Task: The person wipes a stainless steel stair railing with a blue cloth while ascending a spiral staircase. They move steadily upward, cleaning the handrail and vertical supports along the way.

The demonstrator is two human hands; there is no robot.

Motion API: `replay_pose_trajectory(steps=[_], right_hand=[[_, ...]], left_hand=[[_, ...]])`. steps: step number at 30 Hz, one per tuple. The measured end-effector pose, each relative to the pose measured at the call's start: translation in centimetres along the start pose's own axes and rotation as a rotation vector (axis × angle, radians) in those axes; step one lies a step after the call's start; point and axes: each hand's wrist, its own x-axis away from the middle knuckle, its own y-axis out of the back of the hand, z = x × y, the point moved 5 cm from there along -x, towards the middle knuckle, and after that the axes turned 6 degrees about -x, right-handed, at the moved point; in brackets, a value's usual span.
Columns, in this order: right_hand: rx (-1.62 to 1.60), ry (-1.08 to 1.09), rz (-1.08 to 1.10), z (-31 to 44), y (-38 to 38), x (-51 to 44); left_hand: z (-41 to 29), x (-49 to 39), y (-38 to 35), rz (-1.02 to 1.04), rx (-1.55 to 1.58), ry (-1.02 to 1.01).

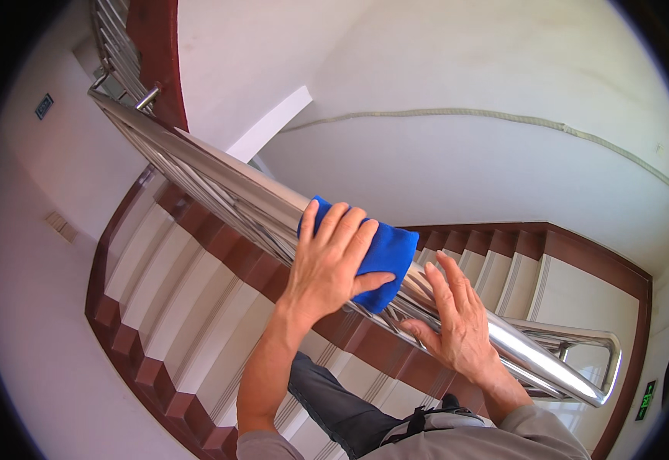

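Observation:
A blue cloth [392, 247] is draped over the thick stainless steel handrail [518, 339] in front of me. My left hand [334, 259] lies on top of the cloth, pressing it to the rail, with the thumb along its near part. Just to the right of the cloth, my right hand [455, 316] is at the bare rail, fingers apart and holding nothing; whether its palm touches the metal is hidden.
Pale stairs with dark red borders [196, 287] lie below the railing on the left. More steps [489, 276] and a landing [587, 287] are beyond it. A curved white wall [455, 167] carries a pale conduit [455, 112]. A lit green sign [645, 399] is at the lower right.

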Motion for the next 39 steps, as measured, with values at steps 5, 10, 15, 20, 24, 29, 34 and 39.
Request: replay_pose_trajectory(steps=[5,10,15,20,24,29,34,39], right_hand=[[-0.076,0.002,-0.077,-0.8,0.3,0.5],[0.005,-0.03,-0.03,-0.5,0.0,0.6],[0.048,-0.039,0.024,-0.5,-0.3,0.5],[0.008,-0.034,-0.032,-0.6,-0.4,0.6],[-0.059,0.003,-0.147,-0.9,0.1,1.0],[-0.181,0.066,-0.294,-1.8,0.8,1.9],[-0.299,0.098,-0.376,-2.5,1.6,2.8],[-0.353,0.018,-0.397,-2.8,2.4,3.3]], left_hand=[[-4.9,0.1,-0.9,-0.009,0.148,-0.075],[-4.2,-0.6,-1.7,-0.135,0.125,-0.088],[1.7,-0.2,-1.1,-0.181,0.048,-0.124],[10.1,-0.4,2.0,-0.165,-0.016,-0.021],[10.9,-0.4,2.4,-0.162,-0.007,0.06],[1.5,-0.8,-0.2,-0.09,0.014,-0.135],[-12.6,-0.6,-3.6,-0.051,0.053,-0.288],[-13.5,-0.1,-4.0,-0.161,0.116,-0.313]])
